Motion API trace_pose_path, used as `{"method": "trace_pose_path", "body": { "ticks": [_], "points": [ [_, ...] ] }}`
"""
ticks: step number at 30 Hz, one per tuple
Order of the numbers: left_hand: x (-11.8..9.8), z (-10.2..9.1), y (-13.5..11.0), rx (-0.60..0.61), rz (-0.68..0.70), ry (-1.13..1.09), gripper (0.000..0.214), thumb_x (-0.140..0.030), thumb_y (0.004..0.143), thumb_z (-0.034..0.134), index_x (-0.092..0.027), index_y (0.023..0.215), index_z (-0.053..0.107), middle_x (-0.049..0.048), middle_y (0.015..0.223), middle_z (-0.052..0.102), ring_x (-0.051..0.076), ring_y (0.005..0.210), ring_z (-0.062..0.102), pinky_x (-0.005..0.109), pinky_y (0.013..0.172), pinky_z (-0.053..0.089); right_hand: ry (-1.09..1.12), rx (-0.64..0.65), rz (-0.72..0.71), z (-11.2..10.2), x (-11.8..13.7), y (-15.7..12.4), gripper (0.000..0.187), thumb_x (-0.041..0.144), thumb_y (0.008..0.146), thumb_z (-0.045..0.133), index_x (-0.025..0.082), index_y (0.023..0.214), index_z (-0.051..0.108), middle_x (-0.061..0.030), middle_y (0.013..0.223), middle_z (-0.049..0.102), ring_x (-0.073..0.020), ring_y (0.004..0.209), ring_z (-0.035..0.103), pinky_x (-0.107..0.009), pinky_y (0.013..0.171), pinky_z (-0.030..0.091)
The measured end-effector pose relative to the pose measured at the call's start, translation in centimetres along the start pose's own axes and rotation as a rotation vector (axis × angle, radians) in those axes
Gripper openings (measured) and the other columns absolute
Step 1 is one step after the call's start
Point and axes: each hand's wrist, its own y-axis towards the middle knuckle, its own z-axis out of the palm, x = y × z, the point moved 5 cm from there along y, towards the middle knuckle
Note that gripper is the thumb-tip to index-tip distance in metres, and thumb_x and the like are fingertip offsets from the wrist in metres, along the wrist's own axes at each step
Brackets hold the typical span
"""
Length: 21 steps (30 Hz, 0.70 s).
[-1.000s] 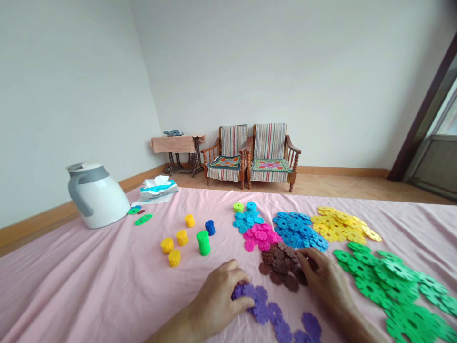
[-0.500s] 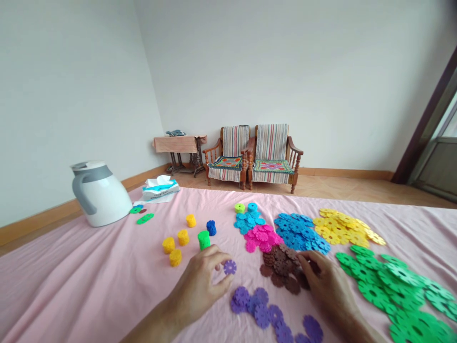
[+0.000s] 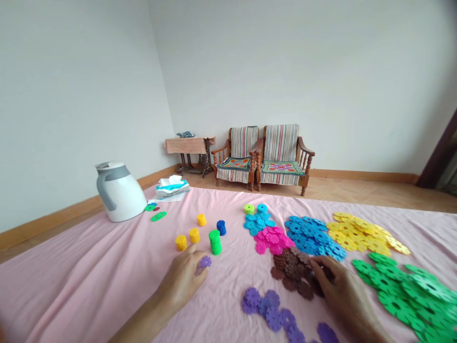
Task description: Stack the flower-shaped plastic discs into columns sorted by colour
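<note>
My left hand (image 3: 182, 278) rests on the pink cloth with its fingertips pinching a small purple snowflake disc (image 3: 205, 261), just in front of the green stack (image 3: 214, 242). A yellow stack sits partly hidden behind its fingers. My right hand (image 3: 339, 293) lies on the edge of the brown disc pile (image 3: 291, 269) with its fingers curled into the brown discs. The purple disc pile (image 3: 267, 309) lies between my two hands.
Yellow stacks (image 3: 193, 235) and a dark blue stack (image 3: 221, 227) stand left of centre. Cyan (image 3: 257, 221), pink (image 3: 271, 239), blue (image 3: 314, 236), yellow (image 3: 364, 233) and green (image 3: 407, 288) disc piles lie to the right. A white kettle (image 3: 119, 191) and tissue pack (image 3: 172, 187) sit far left.
My left hand lifted one purple disc out of the purple pile and carried it left and forward to beside the green stack. My right hand stayed on the brown pile. The view shifted left.
</note>
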Motion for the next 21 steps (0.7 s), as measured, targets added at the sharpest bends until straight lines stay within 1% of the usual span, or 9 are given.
{"method": "trace_pose_path", "body": {
  "ticks": [7,12,15,17,19,20,21],
  "points": [
    [0.3,1.0,0.3,0.015,-0.035,0.095,0.012,-0.014,0.076,0.049,-0.018,0.074,0.061,0.0017,0.081,0.054,0.015,0.075,0.053,0.023,0.069,0.037,0.003,0.026,0.013,0.3,-0.2,0.0,0.034,0.048,0.083,0.041,0.026,0.084,0.067,-0.0029,0.082,0.072,-0.0212,0.073,0.064,-0.031,0.066,0.047],
    [0.7,1.3,0.3,0.007,-0.055,0.092,0.012,-0.013,0.077,0.049,-0.017,0.072,0.059,0.0023,0.081,0.054,0.015,0.075,0.053,0.023,0.070,0.037,0.025,0.045,0.005,0.5,-0.3,0.0,0.035,0.048,0.084,0.040,0.026,0.085,0.067,-0.0036,0.086,0.072,-0.0218,0.078,0.064,-0.032,0.070,0.048],
    [0.8,1.2,0.2,0.019,-0.071,0.081,0.011,-0.015,0.079,0.050,-0.017,0.074,0.060,0.0028,0.083,0.054,0.016,0.077,0.054,0.024,0.072,0.038,0.022,0.031,0.000,0.4,-0.3,0.0,0.034,0.048,0.084,0.040,0.026,0.084,0.067,-0.0037,0.087,0.072,-0.0219,0.078,0.064,-0.032,0.070,0.048],
    [0.2,0.7,-0.1,0.005,-0.054,0.054,0.013,-0.015,0.079,0.049,-0.018,0.082,0.061,0.0034,0.087,0.055,0.016,0.080,0.054,0.025,0.074,0.039,0.023,0.026,-0.002,0.4,-0.2,0.1,0.034,0.047,0.084,0.039,0.026,0.084,0.066,-0.0037,0.085,0.072,-0.0217,0.076,0.064,-0.032,0.069,0.048],
    [-1.2,0.2,-0.5,0.013,0.010,-0.023,0.020,-0.016,0.080,0.049,-0.020,0.095,0.061,0.0036,0.093,0.055,0.016,0.082,0.054,0.025,0.075,0.040,0.030,0.033,-0.002,0.3,-0.1,0.1,0.034,0.046,0.084,0.039,0.026,0.083,0.066,-0.0035,0.084,0.072,-0.0215,0.075,0.064,-0.031,0.067,0.048],
    [-2.2,0.1,-0.7,0.039,0.057,-0.077,0.023,-0.017,0.081,0.049,-0.021,0.099,0.061,0.0035,0.095,0.055,0.016,0.082,0.054,0.024,0.074,0.041,0.034,0.039,-0.002,0.3,-0.1,0.1,0.033,0.046,0.084,0.039,0.026,0.083,0.066,-0.0032,0.084,0.071,-0.0214,0.075,0.064,-0.031,0.066,0.048],
    [-3.4,0.0,-1.0,0.091,0.103,-0.139,0.022,-0.018,0.081,0.049,-0.021,0.100,0.061,0.0031,0.095,0.055,0.015,0.079,0.054,0.023,0.072,0.041,0.037,0.044,-0.001,0.3,-0.1,0.1,0.033,0.045,0.084,0.039,0.026,0.083,0.066,-0.0028,0.084,0.071,-0.0212,0.076,0.064,-0.030,0.066,0.048]
  ]
}}
